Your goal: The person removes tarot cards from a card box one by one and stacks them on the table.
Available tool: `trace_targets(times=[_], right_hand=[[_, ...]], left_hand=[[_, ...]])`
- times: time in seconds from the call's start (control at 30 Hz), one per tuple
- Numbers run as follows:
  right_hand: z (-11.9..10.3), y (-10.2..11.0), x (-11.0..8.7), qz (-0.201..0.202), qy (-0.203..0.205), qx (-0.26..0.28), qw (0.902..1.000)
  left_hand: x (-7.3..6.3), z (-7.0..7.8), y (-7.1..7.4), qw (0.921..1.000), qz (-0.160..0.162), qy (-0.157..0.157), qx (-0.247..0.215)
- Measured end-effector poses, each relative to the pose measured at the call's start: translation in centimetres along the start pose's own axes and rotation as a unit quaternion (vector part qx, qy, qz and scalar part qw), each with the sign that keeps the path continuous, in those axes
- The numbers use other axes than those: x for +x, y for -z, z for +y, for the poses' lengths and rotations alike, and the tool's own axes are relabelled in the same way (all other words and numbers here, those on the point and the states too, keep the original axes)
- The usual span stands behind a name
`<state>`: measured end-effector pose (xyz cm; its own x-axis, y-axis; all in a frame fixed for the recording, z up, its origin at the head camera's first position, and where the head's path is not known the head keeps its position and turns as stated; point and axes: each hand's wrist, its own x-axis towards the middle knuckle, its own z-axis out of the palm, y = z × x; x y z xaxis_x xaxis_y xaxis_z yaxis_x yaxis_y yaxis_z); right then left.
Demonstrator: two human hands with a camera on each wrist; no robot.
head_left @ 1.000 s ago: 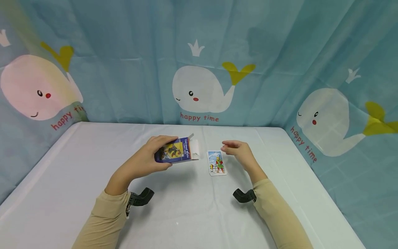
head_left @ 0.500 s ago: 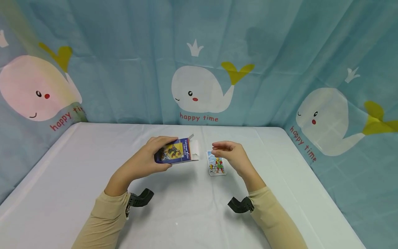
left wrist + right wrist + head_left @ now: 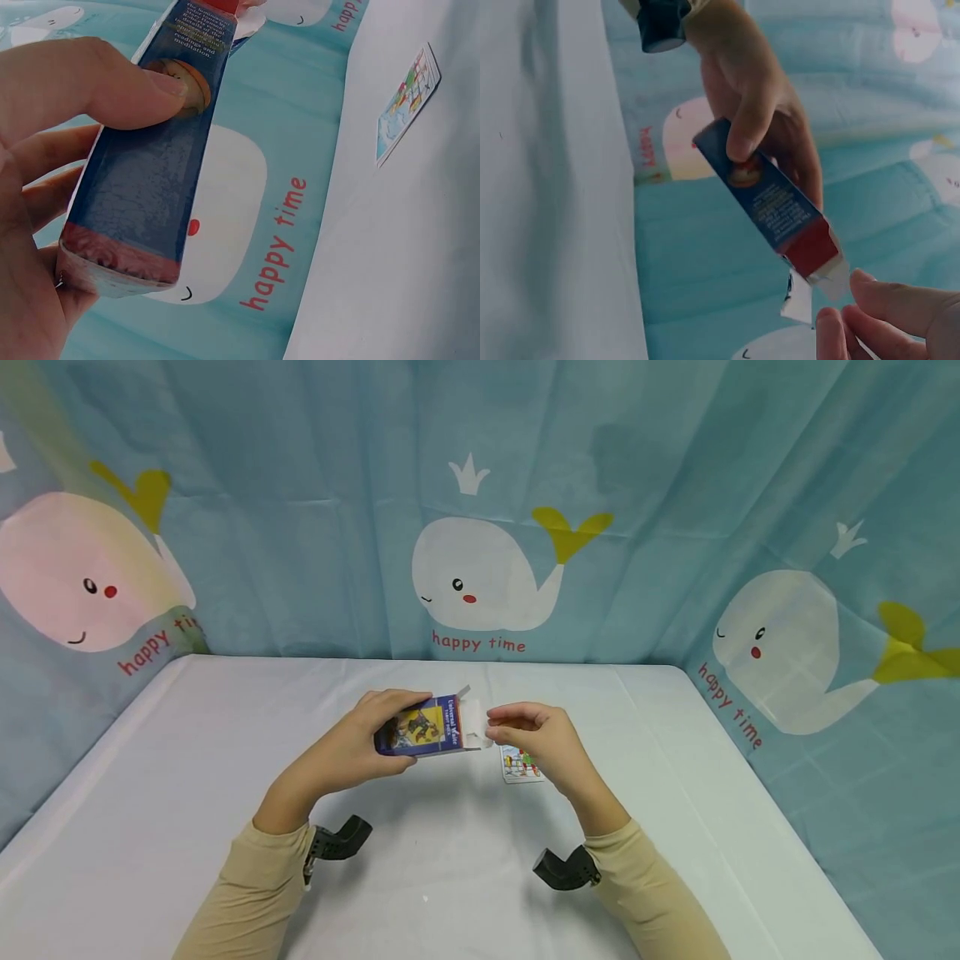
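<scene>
My left hand (image 3: 348,739) grips a blue tarot card box (image 3: 420,727) above the table, thumb along one narrow side and fingers round the other. The box is tilted, its end with the white flap (image 3: 473,720) standing open toward the right. Right at that flap are the fingertips of my right hand (image 3: 543,739), thumb and fingers a little apart in the right wrist view, beside the flap (image 3: 832,280). Below the right hand, a stack of tarot cards (image 3: 520,767) lies face up on the table, partly hidden by the hand in the head view.
A white cloth covers the table (image 3: 420,860). Behind it hangs a blue-green curtain (image 3: 315,577) printed with whales. Each wrist carries a black camera mount, the left mount (image 3: 341,838) and the right mount (image 3: 566,868).
My right hand has moved left from beside the card stack to the box's flap, now covering the upper part of the cards. The left hand and the box have stayed nearly still.
</scene>
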<state>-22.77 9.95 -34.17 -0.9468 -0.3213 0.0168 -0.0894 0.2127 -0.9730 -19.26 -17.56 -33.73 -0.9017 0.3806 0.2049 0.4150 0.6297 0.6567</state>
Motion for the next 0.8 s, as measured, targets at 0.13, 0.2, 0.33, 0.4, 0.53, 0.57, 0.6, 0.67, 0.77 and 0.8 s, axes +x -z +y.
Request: trace_targets(times=[0.13,0.2,0.33,0.4,0.53,0.57,0.6,0.67,0.77,0.8], right_hand=[[0.0,-0.6,0.1,0.007,-0.005,0.0,1.0],[0.1,-0.8,0.1,0.011,-0.006,0.0,0.9999],[0.1,-1.2,0.0,0.023,-0.01,-0.004,0.9997],[0.1,-1.4,0.0,0.029,-0.012,-0.006,0.9995],[0.4,-1.7,0.1,0.043,-0.02,-0.015,0.9988],[0.4,-1.8,0.1,0.046,-0.02,-0.017,0.9986],[0.4,-1.9,0.1,0.05,-0.02,-0.019,0.9984],[0.5,-1.9,0.1,0.055,-0.02,-0.023,0.998],[0.5,-2.0,0.1,0.06,-0.016,-0.025,0.9978],[0.5,-2.0,0.1,0.061,-0.015,-0.025,0.9977]], left_hand=[[0.0,0.1,-0.2,1.0,0.001,-0.007,0.0],[0.0,0.1,-0.3,1.0,0.001,-0.008,-0.001],[0.0,0.2,-0.4,0.9999,0.002,-0.011,-0.001],[0.0,0.3,-0.5,0.9999,0.002,-0.014,-0.002],[0.1,0.5,-0.6,0.9997,0.003,-0.025,-0.004],[0.1,0.5,-0.7,0.9996,0.003,-0.027,-0.005],[0.1,0.5,-0.7,0.9995,0.003,-0.03,-0.005],[0.1,0.6,-0.9,0.9993,0.003,-0.036,-0.005],[0.2,0.7,-1.0,0.9991,0.001,-0.042,-0.003],[0.2,0.8,-1.1,0.9991,0.0,-0.043,-0.003]])
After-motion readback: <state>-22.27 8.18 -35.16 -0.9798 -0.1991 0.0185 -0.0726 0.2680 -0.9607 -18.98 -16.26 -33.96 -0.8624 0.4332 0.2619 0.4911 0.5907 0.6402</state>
